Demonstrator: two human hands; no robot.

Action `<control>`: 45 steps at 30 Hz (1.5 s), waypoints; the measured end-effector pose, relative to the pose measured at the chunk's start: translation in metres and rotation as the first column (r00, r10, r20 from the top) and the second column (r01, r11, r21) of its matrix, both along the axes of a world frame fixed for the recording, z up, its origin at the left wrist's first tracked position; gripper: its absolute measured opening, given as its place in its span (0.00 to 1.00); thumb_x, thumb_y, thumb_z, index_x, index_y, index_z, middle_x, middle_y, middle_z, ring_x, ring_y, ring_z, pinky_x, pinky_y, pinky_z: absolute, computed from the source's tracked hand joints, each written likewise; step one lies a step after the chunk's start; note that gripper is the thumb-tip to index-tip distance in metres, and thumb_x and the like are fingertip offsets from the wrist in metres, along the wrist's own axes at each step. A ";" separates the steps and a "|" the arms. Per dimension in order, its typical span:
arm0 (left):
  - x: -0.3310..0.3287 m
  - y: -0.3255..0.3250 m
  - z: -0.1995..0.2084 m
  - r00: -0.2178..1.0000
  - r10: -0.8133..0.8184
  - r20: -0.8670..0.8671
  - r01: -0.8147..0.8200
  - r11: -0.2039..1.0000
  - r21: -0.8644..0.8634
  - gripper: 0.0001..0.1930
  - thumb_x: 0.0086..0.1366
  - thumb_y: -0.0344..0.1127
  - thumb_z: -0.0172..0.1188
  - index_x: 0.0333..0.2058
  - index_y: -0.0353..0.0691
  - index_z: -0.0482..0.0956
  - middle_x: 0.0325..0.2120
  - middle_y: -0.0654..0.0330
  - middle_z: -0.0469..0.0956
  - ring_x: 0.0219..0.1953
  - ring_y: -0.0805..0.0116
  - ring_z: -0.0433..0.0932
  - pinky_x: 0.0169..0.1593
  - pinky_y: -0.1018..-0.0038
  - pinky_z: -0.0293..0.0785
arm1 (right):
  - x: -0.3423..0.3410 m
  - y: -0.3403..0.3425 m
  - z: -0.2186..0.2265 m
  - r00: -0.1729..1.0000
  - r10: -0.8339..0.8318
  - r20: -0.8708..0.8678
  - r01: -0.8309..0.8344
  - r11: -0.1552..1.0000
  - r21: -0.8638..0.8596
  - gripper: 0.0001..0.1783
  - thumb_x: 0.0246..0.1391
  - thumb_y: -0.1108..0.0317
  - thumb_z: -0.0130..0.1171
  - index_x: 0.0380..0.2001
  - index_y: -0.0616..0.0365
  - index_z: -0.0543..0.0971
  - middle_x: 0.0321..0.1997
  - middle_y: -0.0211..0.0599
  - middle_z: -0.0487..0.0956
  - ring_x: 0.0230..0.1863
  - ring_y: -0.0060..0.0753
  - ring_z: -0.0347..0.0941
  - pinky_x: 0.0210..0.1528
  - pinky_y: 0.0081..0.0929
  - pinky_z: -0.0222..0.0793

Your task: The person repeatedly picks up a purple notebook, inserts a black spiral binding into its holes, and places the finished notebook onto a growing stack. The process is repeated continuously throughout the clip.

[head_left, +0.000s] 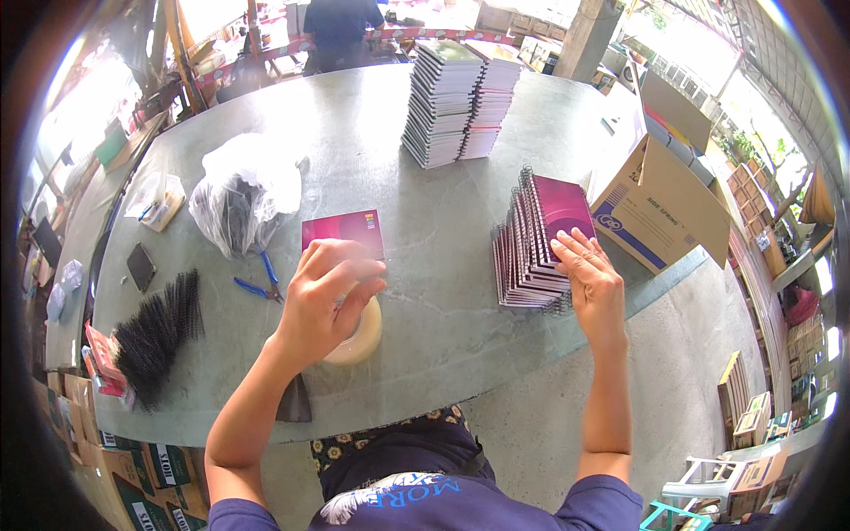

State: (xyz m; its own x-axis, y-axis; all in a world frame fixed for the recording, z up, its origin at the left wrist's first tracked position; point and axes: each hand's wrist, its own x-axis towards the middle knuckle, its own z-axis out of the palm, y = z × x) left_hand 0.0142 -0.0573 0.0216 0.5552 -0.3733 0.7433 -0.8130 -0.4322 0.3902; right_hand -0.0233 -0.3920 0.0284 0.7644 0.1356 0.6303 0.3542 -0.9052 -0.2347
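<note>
My left hand [326, 296] is slightly blurred, its fingers curled toward the thumb over a roll of clear tape [364, 340]. Whether anything is pinched in it is hidden. Just beyond those fingers a maroon booklet or cover [343, 230] lies flat. My right hand [585, 276] rests with straight fingers on the near right side of a stack of maroon spiral notebooks [531, 243], touching the top cover. Wire bindings show along the stack's left side.
Tall spiral-notebook stacks [459, 111] stand at the back. An open cardboard box [660, 199] sits right. Leftward are blue-handled pliers [259, 281], a plastic bag [248, 190], black spiral bindings [161, 341], a dark phone-like object [142, 266] and a small container [162, 203]. A person [341, 34] stands beyond the table.
</note>
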 end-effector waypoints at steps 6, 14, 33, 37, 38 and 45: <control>0.017 0.070 -0.038 0.950 0.297 -0.102 -0.276 0.944 0.181 0.10 0.52 0.30 0.65 0.36 0.40 0.81 0.33 0.57 0.79 0.39 0.61 0.75 0.42 0.69 0.72 | 0.000 0.000 0.007 0.999 -0.012 -0.030 0.012 1.000 -0.008 0.14 0.50 0.72 0.59 0.42 0.57 0.81 0.48 0.40 0.78 0.57 0.40 0.70 0.62 0.39 0.59; 0.064 0.089 -0.104 0.905 0.396 0.155 -0.425 0.839 0.339 0.14 0.51 0.30 0.62 0.39 0.34 0.79 0.37 0.55 0.80 0.42 0.59 0.74 0.49 0.64 0.68 | 0.029 0.113 -0.006 0.899 0.395 0.188 -0.429 0.878 0.209 0.11 0.48 0.71 0.61 0.37 0.58 0.81 0.43 0.40 0.81 0.51 0.38 0.74 0.57 0.37 0.66; 0.045 0.272 -0.152 0.208 0.954 -0.216 -0.789 0.294 0.539 0.14 0.57 0.41 0.61 0.28 0.32 0.77 0.31 0.41 0.78 0.36 0.45 0.79 0.39 0.59 0.75 | 0.060 0.252 -0.077 0.820 0.541 -0.186 -0.552 0.834 -0.011 0.11 0.46 0.70 0.58 0.36 0.54 0.79 0.29 0.32 0.81 0.32 0.35 0.76 0.39 0.32 0.68; 0.041 0.265 -0.142 0.185 0.919 -0.348 -0.759 0.358 0.544 0.15 0.59 0.41 0.57 0.30 0.31 0.76 0.32 0.40 0.78 0.38 0.43 0.78 0.42 0.58 0.74 | 0.063 0.251 -0.062 0.804 0.578 -0.141 -0.569 0.816 0.100 0.09 0.49 0.68 0.57 0.35 0.54 0.80 0.27 0.33 0.80 0.29 0.35 0.76 0.34 0.32 0.69; 0.035 0.265 -0.138 0.209 0.878 -0.432 -0.768 0.420 0.483 0.17 0.61 0.43 0.54 0.35 0.31 0.77 0.33 0.40 0.78 0.40 0.42 0.77 0.45 0.58 0.73 | 0.062 0.252 -0.051 0.797 0.581 -0.164 -0.559 0.813 0.163 0.10 0.48 0.68 0.57 0.36 0.53 0.80 0.27 0.33 0.79 0.29 0.37 0.76 0.33 0.33 0.69; -0.015 0.199 -0.079 0.507 -0.082 -0.858 -0.403 0.857 -0.320 0.08 0.64 0.30 0.54 0.40 0.34 0.78 0.31 0.60 0.79 0.34 0.76 0.74 0.43 0.78 0.72 | 0.066 0.254 -0.066 0.778 0.582 -0.236 -0.559 0.813 0.163 0.09 0.49 0.69 0.56 0.35 0.52 0.80 0.31 0.35 0.81 0.32 0.39 0.77 0.34 0.34 0.71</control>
